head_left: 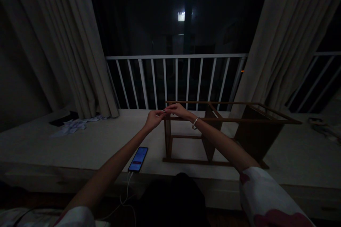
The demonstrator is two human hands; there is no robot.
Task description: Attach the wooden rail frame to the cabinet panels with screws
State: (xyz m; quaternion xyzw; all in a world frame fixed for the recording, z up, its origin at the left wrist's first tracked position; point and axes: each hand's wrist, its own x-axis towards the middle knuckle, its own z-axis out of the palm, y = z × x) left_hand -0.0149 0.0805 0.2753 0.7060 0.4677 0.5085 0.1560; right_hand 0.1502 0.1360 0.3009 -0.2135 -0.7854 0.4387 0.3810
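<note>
My left hand (154,120) and my right hand (178,110) meet fingertip to fingertip above the left end of a brown wooden frame with shelves (191,161). Both hands are closed in a pinch. Something tiny sits between the fingertips, too small and dark to name. The frame lies on its side on a pale window ledge, partly hidden behind my right forearm. A bracelet (195,123) circles my right wrist.
A lit phone (138,159) lies near the ledge's front edge, with a white cable (128,188) hanging down. Crumpled white paper (73,126) is at the left. White railings (176,78) and curtains (71,42) stand behind; small items (322,127) lie far right.
</note>
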